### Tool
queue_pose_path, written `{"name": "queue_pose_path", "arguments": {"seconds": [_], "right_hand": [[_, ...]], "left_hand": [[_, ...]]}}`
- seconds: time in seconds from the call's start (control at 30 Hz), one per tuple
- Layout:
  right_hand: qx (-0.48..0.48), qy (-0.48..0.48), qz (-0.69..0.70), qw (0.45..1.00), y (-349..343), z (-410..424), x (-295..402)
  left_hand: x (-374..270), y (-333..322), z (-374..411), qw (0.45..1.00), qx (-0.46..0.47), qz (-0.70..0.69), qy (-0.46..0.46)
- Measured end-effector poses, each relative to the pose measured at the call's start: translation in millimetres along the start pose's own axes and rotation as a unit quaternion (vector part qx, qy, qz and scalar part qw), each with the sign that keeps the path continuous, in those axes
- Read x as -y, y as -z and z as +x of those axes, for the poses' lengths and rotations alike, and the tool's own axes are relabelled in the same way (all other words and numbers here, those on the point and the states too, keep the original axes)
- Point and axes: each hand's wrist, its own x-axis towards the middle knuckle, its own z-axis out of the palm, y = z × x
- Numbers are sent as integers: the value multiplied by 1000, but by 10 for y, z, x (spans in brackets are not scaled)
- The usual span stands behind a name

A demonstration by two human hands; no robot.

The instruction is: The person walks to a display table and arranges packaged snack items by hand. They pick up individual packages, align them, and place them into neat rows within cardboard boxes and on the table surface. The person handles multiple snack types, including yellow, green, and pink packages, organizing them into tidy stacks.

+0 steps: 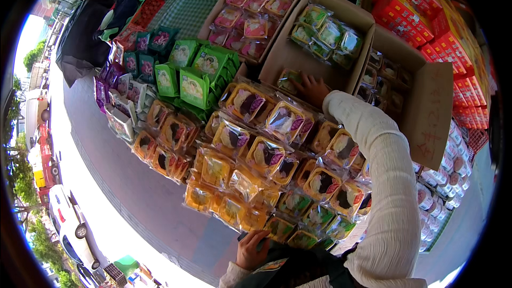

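My right hand [313, 89], at the end of a white sleeve, reaches down into an open cardboard carton [306, 64]. Its fingertips touch a clear-wrapped snack tray with green print [289, 80], lying by itself at the carton's near end; how firmly they hold it is unclear. More green-printed snack trays [329, 34] are piled at the carton's far end. Low in the view, my left hand [252, 249] has bent fingers beside the front row of green-printed packs [279, 229]. Dark cloth hides part of that hand, and what it may hold cannot be made out.
Orange snack trays [230, 184] and green bags [196, 84] cover the display before me. A carton of pink packs [256, 4] adjoins at the far side, another open carton [412, 100] at the right. Red boxes [460, 48] are stacked beyond. Vehicles [70, 224] stand left.
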Motion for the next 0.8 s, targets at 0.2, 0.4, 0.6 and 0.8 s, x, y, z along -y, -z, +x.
{"name": "queue_pose_path", "arguments": {"seconds": [0.2,0.4,0.6,0.8], "right_hand": [[-4,7,-1,1000,-61,103,-43],[38,26,14,999,112,207,-150],[25,-19,55,998,578,248,-268],[-77,0,50,996,2012,31,-372]], "left_hand": [[21,-10,-1,1000,5,-2,-7],[-18,6,-2,1000,-3,8,-3],[1,42,-40,999,-4,16,-27],[-26,69,47,997,-14,19,-78]]}}
